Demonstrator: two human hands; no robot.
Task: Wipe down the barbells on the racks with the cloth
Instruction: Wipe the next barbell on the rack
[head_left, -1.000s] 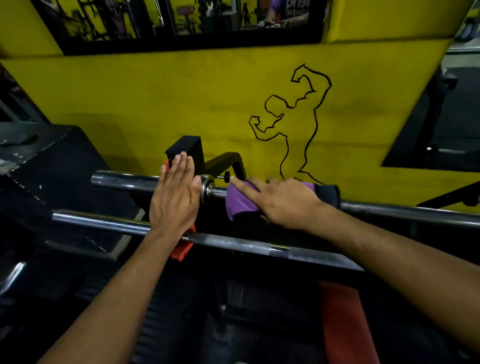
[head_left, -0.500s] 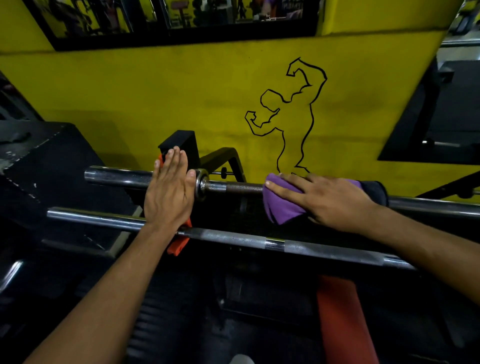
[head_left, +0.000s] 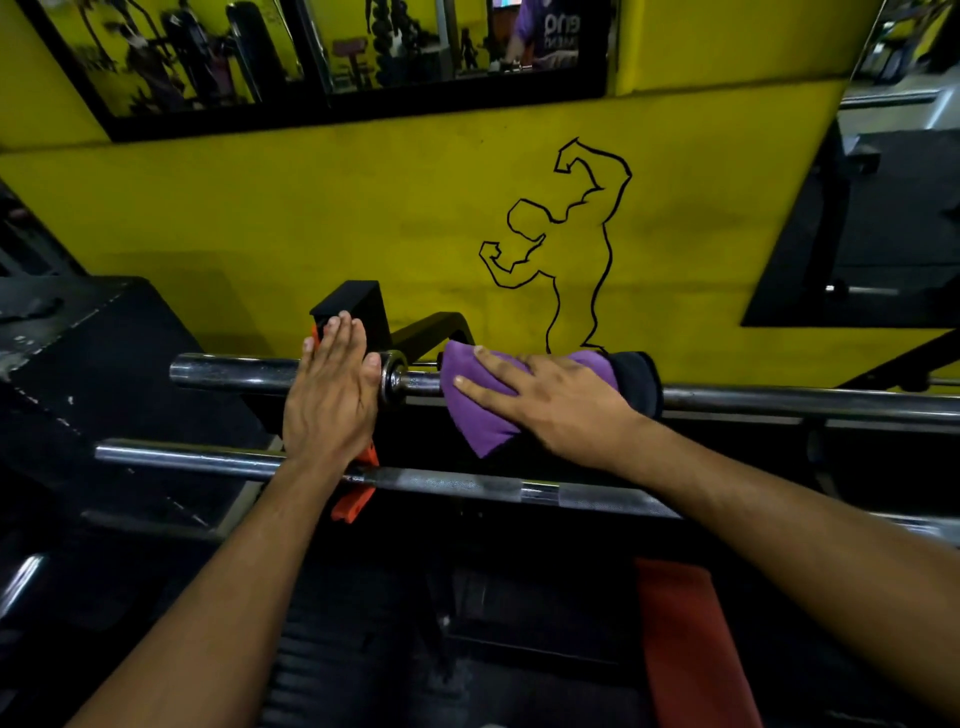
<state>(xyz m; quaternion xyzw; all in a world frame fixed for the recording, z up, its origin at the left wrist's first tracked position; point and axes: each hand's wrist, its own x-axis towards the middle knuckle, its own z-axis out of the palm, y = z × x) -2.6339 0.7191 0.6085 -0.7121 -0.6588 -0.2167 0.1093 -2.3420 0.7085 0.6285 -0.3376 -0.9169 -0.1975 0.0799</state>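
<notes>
Two chrome barbells lie across a black rack. On the upper barbell (head_left: 779, 402), my right hand (head_left: 556, 402) presses a purple cloth (head_left: 480, 421) wrapped over the shaft, just right of the collar (head_left: 390, 382). A black part of the cloth or a pad (head_left: 641, 382) shows at my wrist. My left hand (head_left: 332, 400) lies flat, fingers together, on the same bar's thick sleeve (head_left: 228, 373), left of the collar. The lower barbell (head_left: 467, 484) runs nearer to me, beneath both forearms.
A black rack upright (head_left: 358, 306) stands behind my left hand, with an orange part (head_left: 356, 501) below it. A yellow wall with a mirror (head_left: 332, 57) is close behind. A black platform (head_left: 104, 374) sits at left, a red bench pad (head_left: 685, 649) below right.
My right hand slid the cloth right along the upper bar, then back left toward the collar. My left hand stayed flat on the sleeve.
</notes>
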